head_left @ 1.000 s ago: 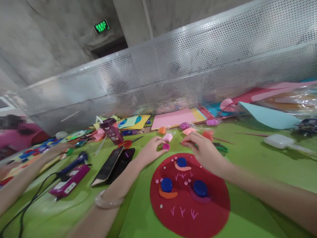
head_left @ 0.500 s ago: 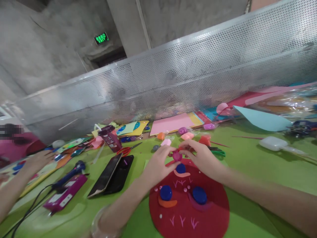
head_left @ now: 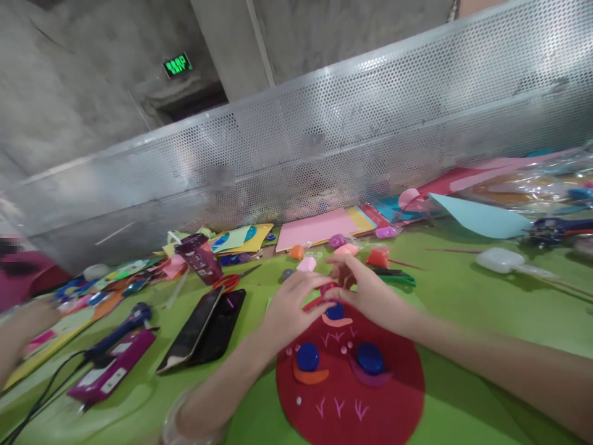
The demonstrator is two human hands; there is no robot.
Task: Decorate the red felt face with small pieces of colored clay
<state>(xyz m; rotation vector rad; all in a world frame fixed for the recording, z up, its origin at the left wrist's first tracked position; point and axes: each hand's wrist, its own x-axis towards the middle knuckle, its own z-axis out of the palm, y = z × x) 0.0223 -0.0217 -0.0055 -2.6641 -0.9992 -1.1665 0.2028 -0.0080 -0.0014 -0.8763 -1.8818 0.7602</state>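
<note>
Above the far edge of a red paper disc (head_left: 352, 402), my left hand (head_left: 296, 303) and my right hand (head_left: 368, 293) meet around a small magenta lump (head_left: 328, 288) that looks like soft clay. My left thumb and fingers pinch it from the left; fingertips of my right hand press it from the right and partly hide it. On the disc lie several dark blue round pieces (head_left: 370, 358), with an orange curved strip (head_left: 311, 376), a purple one and a pale pink one below them. Small pink V-shaped marks and tiny dots are on it too.
Left of my arms lie a phone in an open black case (head_left: 204, 334), red-handled scissors (head_left: 229, 282), a dark cup (head_left: 200, 258) and a purple glue gun box (head_left: 111, 371). Green-handled scissors (head_left: 396, 277) and clay packets (head_left: 345, 249) sit beyond. Another person's hand (head_left: 34, 321) is far left.
The view has shifted slightly, moving the scene a little left. My hands stay together on the magenta lump, now more covered by fingers. The other person's hand has moved left.
</note>
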